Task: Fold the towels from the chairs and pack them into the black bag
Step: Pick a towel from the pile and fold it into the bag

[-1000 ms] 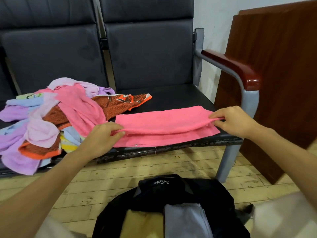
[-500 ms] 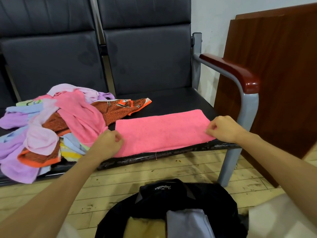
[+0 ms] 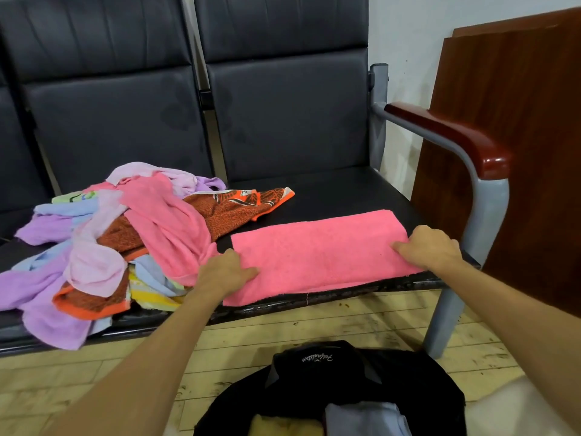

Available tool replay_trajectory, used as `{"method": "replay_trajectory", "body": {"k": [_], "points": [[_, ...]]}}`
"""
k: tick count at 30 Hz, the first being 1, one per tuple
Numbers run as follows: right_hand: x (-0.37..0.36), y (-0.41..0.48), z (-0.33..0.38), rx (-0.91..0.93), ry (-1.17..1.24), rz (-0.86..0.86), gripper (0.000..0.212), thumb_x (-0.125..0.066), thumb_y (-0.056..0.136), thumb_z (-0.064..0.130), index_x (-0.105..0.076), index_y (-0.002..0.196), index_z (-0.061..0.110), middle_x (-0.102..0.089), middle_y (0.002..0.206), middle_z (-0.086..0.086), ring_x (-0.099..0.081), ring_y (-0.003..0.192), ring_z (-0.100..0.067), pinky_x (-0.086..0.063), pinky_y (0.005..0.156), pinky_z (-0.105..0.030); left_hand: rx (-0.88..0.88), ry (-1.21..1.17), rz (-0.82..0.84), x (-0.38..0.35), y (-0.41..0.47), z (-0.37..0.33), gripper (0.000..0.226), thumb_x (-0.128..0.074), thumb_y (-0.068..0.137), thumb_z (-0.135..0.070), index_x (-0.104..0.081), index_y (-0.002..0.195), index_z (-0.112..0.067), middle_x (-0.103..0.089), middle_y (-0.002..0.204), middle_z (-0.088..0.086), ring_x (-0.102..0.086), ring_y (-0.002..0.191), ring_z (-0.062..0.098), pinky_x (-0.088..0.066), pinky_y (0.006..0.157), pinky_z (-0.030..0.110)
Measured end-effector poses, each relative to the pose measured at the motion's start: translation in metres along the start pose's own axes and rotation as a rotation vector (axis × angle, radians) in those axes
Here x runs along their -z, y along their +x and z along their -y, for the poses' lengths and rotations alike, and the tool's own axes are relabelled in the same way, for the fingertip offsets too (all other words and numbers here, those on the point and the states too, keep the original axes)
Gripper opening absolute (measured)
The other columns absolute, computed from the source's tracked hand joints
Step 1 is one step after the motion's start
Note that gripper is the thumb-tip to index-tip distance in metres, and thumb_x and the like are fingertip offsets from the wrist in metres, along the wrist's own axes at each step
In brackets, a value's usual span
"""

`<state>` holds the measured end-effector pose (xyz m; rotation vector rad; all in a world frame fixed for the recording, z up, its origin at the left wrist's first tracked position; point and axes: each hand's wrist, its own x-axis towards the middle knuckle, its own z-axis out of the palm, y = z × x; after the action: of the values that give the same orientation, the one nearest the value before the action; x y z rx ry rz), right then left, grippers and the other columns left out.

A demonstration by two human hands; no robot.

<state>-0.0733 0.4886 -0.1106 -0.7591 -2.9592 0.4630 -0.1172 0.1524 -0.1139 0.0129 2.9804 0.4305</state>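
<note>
Left hand [image 3: 227, 272] and right hand [image 3: 431, 247] apart, each gripping a towel [image 3: 320, 256] end: likely risked a crooked fold from uneven pulling.

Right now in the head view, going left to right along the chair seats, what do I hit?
towel pile → left hand → pink towel → right hand → wooden board

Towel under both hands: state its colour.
The towel is plain pink; the head view shows it best.
</note>
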Motion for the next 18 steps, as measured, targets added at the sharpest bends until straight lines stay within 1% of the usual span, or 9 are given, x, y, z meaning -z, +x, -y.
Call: {"method": "replay_trajectory", "body": {"k": [2, 4, 7, 9, 11, 12, 13, 15, 18], "points": [[-0.003, 0.002, 0.004, -0.007, 0.006, 0.02, 0.037, -0.053, 0.094, 0.044, -0.048, 0.072, 0.015, -0.054, 0.075, -0.002, -0.057, 0.087, -0.026, -0.038, 0.088, -0.04, -0.024, -0.002, 0.024, -0.002, -0.002, -0.005, 0.039, -0.052, 0.092, -0.044, -0.054, 0.102, -0.007, -0.061, 0.117, 0.014, -0.054, 0.115, 0.03, -0.041, 0.1, 0.04], [-0.004, 0.002, 0.007, -0.001, 0.019, 0.04, 0.036, -0.052, 0.093, 0.041, -0.048, 0.07, 0.014, -0.053, 0.073, -0.003, -0.058, 0.085, -0.025, -0.04, 0.085, -0.039, -0.043, -0.027, 0.029, -0.001, -0.008, -0.012, 0.033, -0.05, 0.094, -0.04, -0.053, 0.095, -0.007, -0.062, 0.113, 0.016, -0.058, 0.106, 0.029, -0.045, 0.094, 0.037], [0.0, -0.001, 0.011, 0.011, 0.167, 0.076, 0.03, -0.057, 0.091, 0.033, -0.053, 0.075, 0.008, -0.053, 0.074, -0.005, -0.055, 0.075, -0.023, -0.042, 0.066, -0.032, -0.008, -0.216, 0.019, -0.001, -0.012, -0.011, 0.045, -0.049, 0.096, -0.035, -0.051, 0.123, 0.001, -0.054, 0.129, 0.016, -0.052, 0.117, 0.03, -0.04, 0.093, 0.032], [0.005, -0.002, 0.011, -0.017, 0.361, 0.08, 0.023, -0.063, 0.088, 0.026, -0.057, 0.089, 0.003, -0.056, 0.083, -0.009, -0.055, 0.079, -0.025, -0.042, 0.063, -0.032, 0.058, -0.479, -0.006, 0.001, -0.012, -0.006, 0.049, -0.055, 0.093, -0.031, -0.046, 0.13, -0.001, -0.05, 0.132, 0.013, -0.05, 0.118, 0.029, -0.042, 0.095, 0.033], [0.007, -0.001, 0.006, -0.089, 0.626, 0.115, 0.027, -0.07, 0.082, 0.014, -0.059, 0.101, -0.002, -0.06, 0.096, -0.016, -0.058, 0.087, -0.03, -0.048, 0.068, -0.035, 0.13, -0.859, 0.043, 0.002, -0.014, -0.002, 0.039, -0.063, 0.088, -0.02, -0.046, 0.119, -0.006, -0.056, 0.12, 0.012, -0.059, 0.097, 0.028, -0.053, 0.078, 0.037], [0.009, -0.001, 0.004, -0.132, 0.724, 0.145, 0.033, -0.072, 0.079, 0.007, -0.059, 0.107, -0.004, -0.061, 0.102, -0.019, -0.059, 0.091, -0.033, -0.051, 0.072, -0.037, 0.159, -1.037, 0.093, 0.004, -0.018, -0.001, 0.03, -0.064, 0.087, -0.013, -0.043, 0.109, -0.009, -0.058, 0.104, 0.012, -0.06, 0.077, 0.024, -0.053, 0.057, 0.032], [0.011, -0.001, 0.001, -0.168, 0.778, 0.181, 0.039, -0.072, 0.077, 0.003, -0.057, 0.112, -0.005, -0.06, 0.107, -0.021, -0.06, 0.095, -0.035, -0.052, 0.074, -0.04, 0.195, -1.182, 0.153, 0.005, -0.022, -0.001, 0.028, -0.063, 0.087, -0.007, -0.039, 0.099, -0.014, -0.055, 0.088, 0.01, -0.055, 0.057, 0.019, -0.041, 0.04, 0.022], [0.014, -0.003, -0.004, -0.207, 0.824, 0.25, 0.049, -0.073, 0.076, 0.001, -0.052, 0.12, -0.005, -0.059, 0.114, -0.022, -0.06, 0.098, -0.036, -0.053, 0.071, -0.041, 0.278, -1.348, 0.231, 0.007, -0.03, -0.001, 0.034, -0.064, 0.086, -0.005, -0.035, 0.084, -0.024, -0.045, 0.07, 0.005, -0.038, 0.038, 0.011, -0.021, 0.034, 0.012], [0.015, -0.002, -0.009, -0.246, 0.897, 0.296, 0.062, -0.076, 0.079, 0.01, -0.044, 0.132, -0.001, -0.06, 0.116, -0.02, -0.063, 0.098, -0.035, -0.054, 0.066, -0.041, 0.369, -1.518, 0.287, 0.01, -0.031, 0.0, 0.029, -0.065, 0.087, -0.012, -0.04, 0.079, -0.024, -0.04, 0.058, 0.001, -0.027, 0.036, 0.01, -0.019, 0.037, 0.014]]}}
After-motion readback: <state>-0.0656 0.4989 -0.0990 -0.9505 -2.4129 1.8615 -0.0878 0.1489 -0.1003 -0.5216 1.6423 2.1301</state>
